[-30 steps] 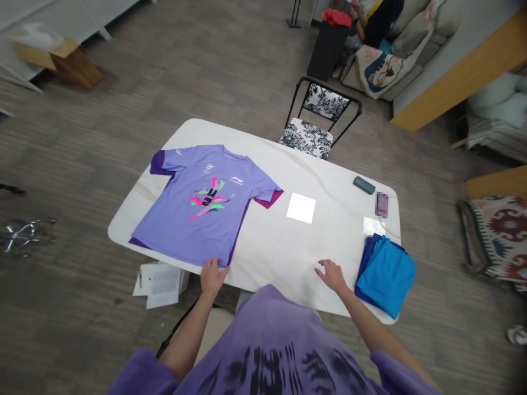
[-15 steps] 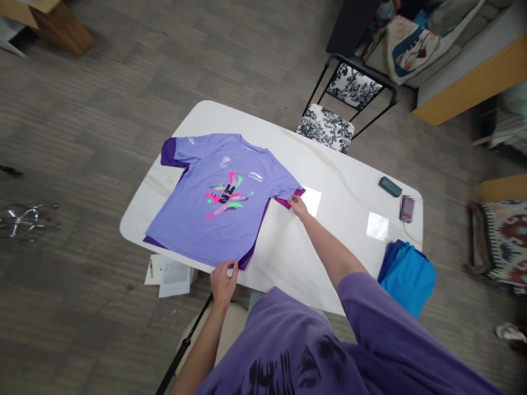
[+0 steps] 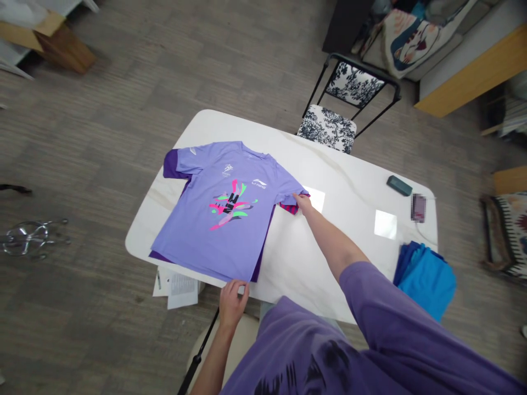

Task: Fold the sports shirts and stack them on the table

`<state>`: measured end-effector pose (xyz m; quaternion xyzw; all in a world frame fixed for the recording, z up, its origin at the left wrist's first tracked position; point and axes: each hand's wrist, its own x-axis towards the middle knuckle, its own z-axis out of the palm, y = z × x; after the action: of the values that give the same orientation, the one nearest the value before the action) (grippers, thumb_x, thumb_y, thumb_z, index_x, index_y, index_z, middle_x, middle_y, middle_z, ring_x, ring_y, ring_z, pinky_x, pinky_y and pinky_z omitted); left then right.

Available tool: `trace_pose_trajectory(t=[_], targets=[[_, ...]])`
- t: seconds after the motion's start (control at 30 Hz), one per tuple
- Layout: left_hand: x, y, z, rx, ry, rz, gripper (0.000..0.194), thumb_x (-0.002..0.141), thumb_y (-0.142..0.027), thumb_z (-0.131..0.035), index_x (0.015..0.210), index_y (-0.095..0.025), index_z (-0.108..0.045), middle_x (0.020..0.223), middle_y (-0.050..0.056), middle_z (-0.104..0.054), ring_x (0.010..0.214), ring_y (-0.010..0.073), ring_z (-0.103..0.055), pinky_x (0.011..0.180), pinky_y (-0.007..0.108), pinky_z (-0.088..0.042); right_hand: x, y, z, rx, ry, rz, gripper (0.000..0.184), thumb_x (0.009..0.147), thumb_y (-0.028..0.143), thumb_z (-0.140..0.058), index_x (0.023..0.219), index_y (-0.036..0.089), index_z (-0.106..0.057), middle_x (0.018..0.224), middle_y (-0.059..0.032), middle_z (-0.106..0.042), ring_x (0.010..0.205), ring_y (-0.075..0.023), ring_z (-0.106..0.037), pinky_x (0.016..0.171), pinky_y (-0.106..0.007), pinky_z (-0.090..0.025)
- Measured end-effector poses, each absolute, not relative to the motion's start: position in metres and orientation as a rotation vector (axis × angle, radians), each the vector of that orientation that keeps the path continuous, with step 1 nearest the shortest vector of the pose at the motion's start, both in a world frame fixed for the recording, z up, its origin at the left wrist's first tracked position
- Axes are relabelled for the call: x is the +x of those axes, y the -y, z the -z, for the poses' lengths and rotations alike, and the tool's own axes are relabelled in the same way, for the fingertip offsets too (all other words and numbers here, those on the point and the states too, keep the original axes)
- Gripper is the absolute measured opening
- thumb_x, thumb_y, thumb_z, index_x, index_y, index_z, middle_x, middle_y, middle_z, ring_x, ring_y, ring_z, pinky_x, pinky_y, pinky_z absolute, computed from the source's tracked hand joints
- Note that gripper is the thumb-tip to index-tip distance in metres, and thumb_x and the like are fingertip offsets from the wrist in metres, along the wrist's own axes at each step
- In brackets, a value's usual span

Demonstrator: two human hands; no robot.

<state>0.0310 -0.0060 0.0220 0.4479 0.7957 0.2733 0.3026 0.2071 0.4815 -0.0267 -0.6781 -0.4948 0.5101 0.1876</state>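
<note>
A lavender T-shirt [image 3: 197, 219] with a bright pink, green and black print lies spread face up, on top of a dark purple garment [image 3: 171, 164] that peeks out at the far-left sleeve and along the hem. My left hand [image 3: 234, 302] pinches the shirt's near hem corner at the table's front edge. With my right hand [image 3: 303, 203] I grip the end of the shirt's right-side sleeve. Just under that sleeve shows a patch of red and dark patterned cloth [image 3: 289, 209].
The white table [image 3: 346, 230] carries a dark green case [image 3: 399, 185], a blurred-out phone-like object [image 3: 419, 208] and folded blue clothes [image 3: 428, 280] at its right end. A patterned chair [image 3: 327, 127] stands at the far side. Papers [image 3: 182, 289] lie below the front edge.
My view has shifted slightly, so the table sits lower in it. The sleeve in my right hand now covers more of the patterned cloth. Both hands stay at the same shirt parts.
</note>
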Motion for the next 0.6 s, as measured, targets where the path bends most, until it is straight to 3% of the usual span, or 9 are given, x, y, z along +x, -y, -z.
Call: trace_pose_trajectory(t=[0.1,0.3,0.43,0.53,0.6], targets=[[0.033,0.007,-0.030,1.196,-2.140,-0.758,0.014,0.099,-0.041,-0.060,0.102,-0.044,-0.074,0.106,0.009,-0.077,0.104,0.0374,-0.075,0.095,0.064,-0.057,0.208,-0.485,0.034,-1.968,1.376,-1.373,0.028,0.082,0.047,-0.073,0.078,0.027,-0.054,0.073,0.0011,-0.059,0.083,-0.0235,-0.060,0.080,-0.037,-0.055],[0.040,0.008,-0.057,1.279,-2.113,-0.706,0.017,0.099,-0.039,-0.060,0.100,-0.044,-0.076,0.102,0.009,-0.075,0.102,0.0368,-0.074,0.093,0.063,-0.059,0.221,-0.485,0.037,-1.977,1.368,-1.315,0.024,0.082,0.038,-0.067,0.099,0.027,-0.056,0.090,-0.0008,-0.069,0.091,-0.0235,-0.063,0.089,-0.037,-0.056],[0.054,0.009,-0.076,1.338,-2.011,-0.599,0.019,0.098,-0.041,-0.059,0.098,-0.046,-0.077,0.102,0.012,-0.073,0.102,0.0390,-0.073,0.094,0.067,-0.060,0.240,-0.475,0.032,-1.894,1.413,-1.385,0.050,0.080,0.030,-0.066,0.129,0.025,-0.056,0.102,-0.0031,-0.074,0.094,-0.0243,-0.068,0.092,-0.040,-0.060],[0.075,0.009,-0.086,1.360,-1.937,-0.545,0.020,0.098,-0.042,-0.059,0.100,-0.048,-0.078,0.103,0.013,-0.071,0.103,0.0405,-0.073,0.095,0.073,-0.059,0.257,-0.467,0.029,-1.803,1.441,-1.403,0.071,0.081,0.026,-0.063,0.151,0.025,-0.050,0.128,-0.0075,-0.075,0.110,-0.0248,-0.070,0.101,-0.042,-0.061],[0.094,0.010,-0.090,1.373,-1.888,-0.519,0.019,0.098,-0.042,-0.059,0.100,-0.048,-0.077,0.101,0.014,-0.070,0.103,0.0412,-0.073,0.094,0.075,-0.058,0.272,-0.465,0.028,-1.748,1.493,-1.389,0.072,0.083,0.025,-0.061,0.154,0.025,-0.052,0.144,-0.0081,-0.071,0.123,-0.0257,-0.068,0.111,-0.044,-0.059]])
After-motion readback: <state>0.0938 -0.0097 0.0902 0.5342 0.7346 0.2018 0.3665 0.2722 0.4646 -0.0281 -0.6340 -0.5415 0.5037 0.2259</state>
